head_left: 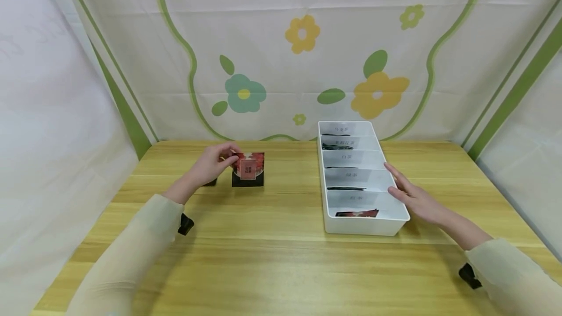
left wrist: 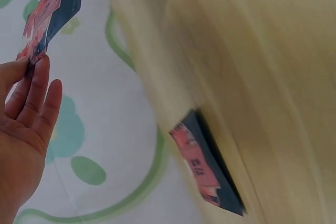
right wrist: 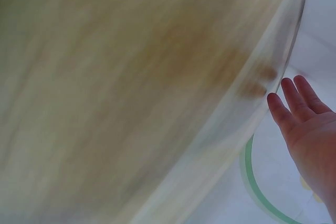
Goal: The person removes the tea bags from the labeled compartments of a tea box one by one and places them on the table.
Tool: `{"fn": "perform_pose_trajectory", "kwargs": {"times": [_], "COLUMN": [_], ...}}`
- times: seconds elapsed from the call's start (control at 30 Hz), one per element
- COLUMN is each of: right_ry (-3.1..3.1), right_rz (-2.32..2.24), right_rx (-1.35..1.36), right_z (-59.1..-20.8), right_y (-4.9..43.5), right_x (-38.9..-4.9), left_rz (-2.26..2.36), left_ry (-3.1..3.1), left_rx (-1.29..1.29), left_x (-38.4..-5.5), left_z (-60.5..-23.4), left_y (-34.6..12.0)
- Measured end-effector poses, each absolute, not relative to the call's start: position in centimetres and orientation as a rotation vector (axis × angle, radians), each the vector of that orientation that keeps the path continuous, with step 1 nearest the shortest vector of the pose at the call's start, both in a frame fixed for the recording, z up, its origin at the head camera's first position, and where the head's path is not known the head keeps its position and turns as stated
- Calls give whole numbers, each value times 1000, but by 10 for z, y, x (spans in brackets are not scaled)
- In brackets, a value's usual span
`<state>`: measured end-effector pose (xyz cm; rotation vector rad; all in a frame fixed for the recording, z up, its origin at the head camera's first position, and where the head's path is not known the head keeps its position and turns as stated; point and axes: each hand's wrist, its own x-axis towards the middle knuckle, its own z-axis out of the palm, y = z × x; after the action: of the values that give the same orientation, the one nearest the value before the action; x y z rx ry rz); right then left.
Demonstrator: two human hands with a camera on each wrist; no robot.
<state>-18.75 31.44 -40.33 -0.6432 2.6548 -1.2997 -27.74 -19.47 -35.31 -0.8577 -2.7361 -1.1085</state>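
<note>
My left hand (head_left: 215,164) pinches a red-and-black tea sachet (head_left: 248,172) by its upper corner, above the left half of the table. In the left wrist view the held sachet (left wrist: 54,11) hangs tilted between thumb and fingertips. A second red-and-black sachet (left wrist: 207,166) lies on the wood; the head view shows only its dark corner (head_left: 210,183) below my left hand. My right hand (head_left: 414,200) rests fairly straight fingers against the right side of a long white divided box (head_left: 366,227). The right wrist view shows its fingertips (right wrist: 273,99) at the box wall.
Several labelled compartments split the box; a red sachet (head_left: 357,213) stands in the nearest, a dark green one (head_left: 337,146) farther back, thin dark edges in others. The wooden table (head_left: 272,267) meets a flowered cloth (head_left: 281,72) behind, with white cloth at both sides.
</note>
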Motion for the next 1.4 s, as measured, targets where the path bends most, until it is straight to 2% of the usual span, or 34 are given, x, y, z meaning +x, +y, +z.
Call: {"fn": "perform_pose_trajectory", "kwargs": {"times": [0.57,1.0,1.4], "right_ry": [2680,2668,2677], "right_rz": [-1276,-1291,-1275], "right_rx": [-589,-589,-586], "right_z": [-402,-402,-404], "right_y": [313,313,314], "right_x": [-187,-188,-189], "left_rz": [-795,-678,-642], "left_ry": [-2943,-3012,-3088], "left_rx": [-711,-614,-521], "left_x": [-330,-341,-344], "left_z": [-385,-404,-406], "left_y": [-215,-223,-222]}}
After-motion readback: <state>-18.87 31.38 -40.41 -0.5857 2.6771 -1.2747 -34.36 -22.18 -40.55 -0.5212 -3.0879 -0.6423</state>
